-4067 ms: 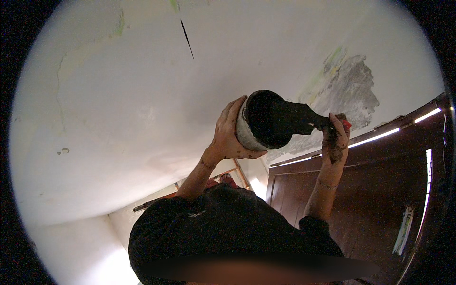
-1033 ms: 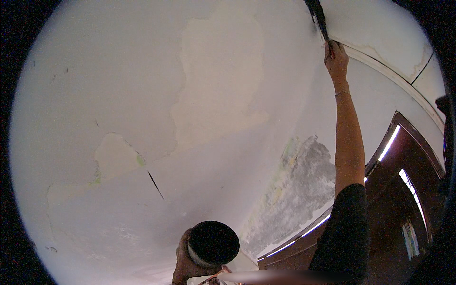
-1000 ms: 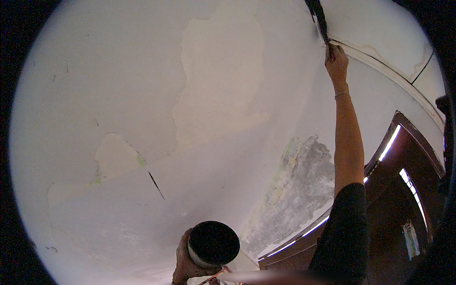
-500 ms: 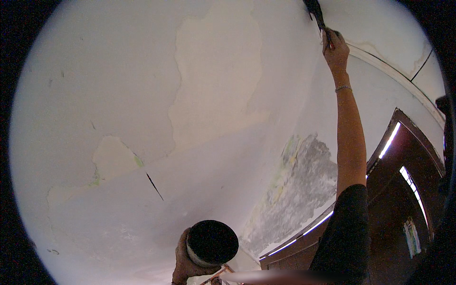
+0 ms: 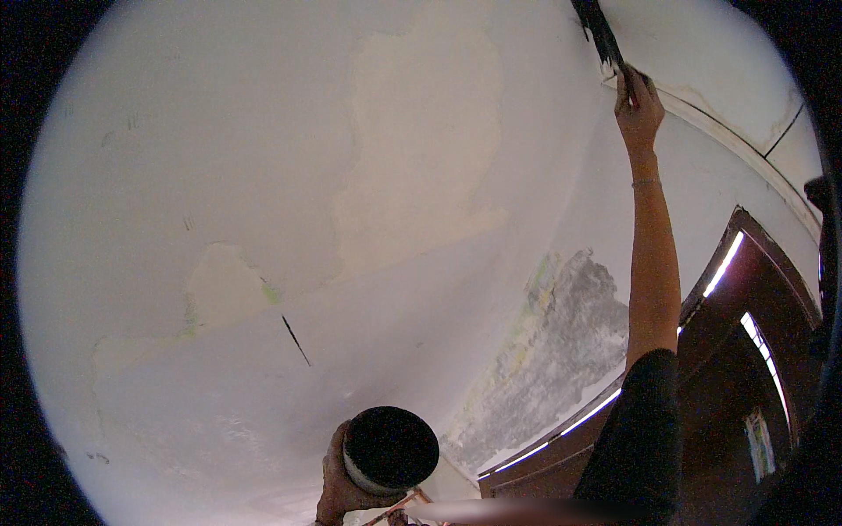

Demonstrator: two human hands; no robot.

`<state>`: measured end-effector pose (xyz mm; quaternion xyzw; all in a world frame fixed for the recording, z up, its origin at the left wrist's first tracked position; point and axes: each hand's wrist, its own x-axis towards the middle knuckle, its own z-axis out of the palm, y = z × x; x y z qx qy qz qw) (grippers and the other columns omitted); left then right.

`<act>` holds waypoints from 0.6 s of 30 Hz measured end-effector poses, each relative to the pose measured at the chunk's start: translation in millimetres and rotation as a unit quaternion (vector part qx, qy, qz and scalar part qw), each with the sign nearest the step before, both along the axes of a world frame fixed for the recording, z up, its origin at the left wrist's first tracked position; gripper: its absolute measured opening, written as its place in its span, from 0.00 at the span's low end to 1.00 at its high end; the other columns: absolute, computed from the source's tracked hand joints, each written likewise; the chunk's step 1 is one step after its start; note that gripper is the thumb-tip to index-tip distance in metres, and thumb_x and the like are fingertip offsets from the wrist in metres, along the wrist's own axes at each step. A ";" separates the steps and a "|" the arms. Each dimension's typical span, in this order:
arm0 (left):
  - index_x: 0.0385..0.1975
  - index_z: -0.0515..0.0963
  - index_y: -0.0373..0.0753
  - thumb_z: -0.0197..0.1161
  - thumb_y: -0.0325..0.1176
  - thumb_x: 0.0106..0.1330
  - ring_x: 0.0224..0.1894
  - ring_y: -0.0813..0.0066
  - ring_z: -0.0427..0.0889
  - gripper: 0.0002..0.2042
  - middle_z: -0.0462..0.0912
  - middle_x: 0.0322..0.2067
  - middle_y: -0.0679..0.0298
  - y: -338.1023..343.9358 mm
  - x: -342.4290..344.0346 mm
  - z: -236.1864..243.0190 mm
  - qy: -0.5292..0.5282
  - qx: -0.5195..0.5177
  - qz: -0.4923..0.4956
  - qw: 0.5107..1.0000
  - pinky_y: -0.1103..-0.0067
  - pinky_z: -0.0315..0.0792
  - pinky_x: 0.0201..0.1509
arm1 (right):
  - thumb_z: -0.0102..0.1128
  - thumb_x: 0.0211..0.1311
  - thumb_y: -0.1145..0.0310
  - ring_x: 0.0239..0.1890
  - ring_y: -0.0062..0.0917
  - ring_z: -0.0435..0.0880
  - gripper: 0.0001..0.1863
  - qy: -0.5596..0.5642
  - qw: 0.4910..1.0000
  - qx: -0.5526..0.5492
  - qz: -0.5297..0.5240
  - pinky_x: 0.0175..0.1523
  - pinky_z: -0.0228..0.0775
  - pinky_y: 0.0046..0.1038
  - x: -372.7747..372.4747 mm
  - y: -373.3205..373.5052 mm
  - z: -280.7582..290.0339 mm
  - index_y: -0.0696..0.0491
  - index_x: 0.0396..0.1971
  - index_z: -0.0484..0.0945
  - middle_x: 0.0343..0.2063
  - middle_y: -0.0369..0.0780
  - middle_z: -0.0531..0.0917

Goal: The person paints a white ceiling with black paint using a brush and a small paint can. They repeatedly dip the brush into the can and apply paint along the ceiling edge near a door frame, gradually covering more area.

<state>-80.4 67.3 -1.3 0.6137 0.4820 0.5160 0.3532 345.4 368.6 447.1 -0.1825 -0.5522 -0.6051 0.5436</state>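
Observation:
My left hand (image 5: 338, 482) grips a round container (image 5: 388, 447) with a very dark inside, low in the middle of the view. High at the upper right, my right hand (image 5: 639, 110) is closed round a dark brush-like tool (image 5: 628, 75), held where a pale moulding (image 5: 719, 127) meets a long black strip. Whether that strip is all tool or partly dark coating on the surface, I cannot tell. The pale surface (image 5: 219, 158) behind my hands has off-white patches and a thin dark crack.
A dark brown door (image 5: 719, 394) with bright slits stands at the lower right. A grey, mottled patch (image 5: 561, 359) lies beside it. Small orange bars (image 5: 412, 500) show behind the container at the bottom edge.
From 4.1 seconds ago, my right hand has lifted the tool from the container up to the moulding. In the last half second it shifted slightly right and down in view.

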 end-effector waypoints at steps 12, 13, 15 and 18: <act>0.52 0.74 0.43 0.82 0.45 0.29 0.55 0.68 0.76 0.42 0.80 0.50 0.63 3.3 20.3 31.6 -0.083 -0.121 -0.032 0.989 0.70 0.64 0.66 | 0.58 0.62 0.70 0.31 0.44 0.80 0.06 0.084 0.992 -0.090 -0.031 0.33 0.73 0.39 52.3 44.7 -33.6 0.55 0.35 0.77 0.30 0.46 0.81; 0.52 0.74 0.43 0.82 0.45 0.30 0.55 0.68 0.76 0.41 0.80 0.50 0.63 2.9 18.6 30.6 -0.089 -0.115 -0.032 0.989 0.70 0.64 0.66 | 0.58 0.62 0.70 0.31 0.43 0.81 0.06 0.090 0.992 -0.089 -0.026 0.34 0.74 0.38 50.6 43.4 -33.5 0.55 0.35 0.78 0.31 0.46 0.81; 0.52 0.74 0.43 0.81 0.45 0.31 0.55 0.68 0.76 0.41 0.80 0.50 0.63 5.4 16.6 28.0 -0.101 -0.125 -0.036 0.986 0.69 0.63 0.66 | 0.60 0.62 0.70 0.28 0.37 0.82 0.07 0.066 0.998 -0.015 0.001 0.31 0.73 0.32 42.7 39.1 -30.1 0.57 0.35 0.79 0.29 0.45 0.81; 0.52 0.74 0.43 0.81 0.45 0.32 0.55 0.69 0.76 0.40 0.80 0.50 0.63 8.6 18.4 21.2 -0.126 -0.148 -0.043 0.980 0.69 0.63 0.66 | 0.61 0.63 0.69 0.26 0.33 0.82 0.09 0.051 0.997 0.034 0.038 0.30 0.73 0.29 28.4 38.6 -23.9 0.58 0.38 0.80 0.28 0.44 0.82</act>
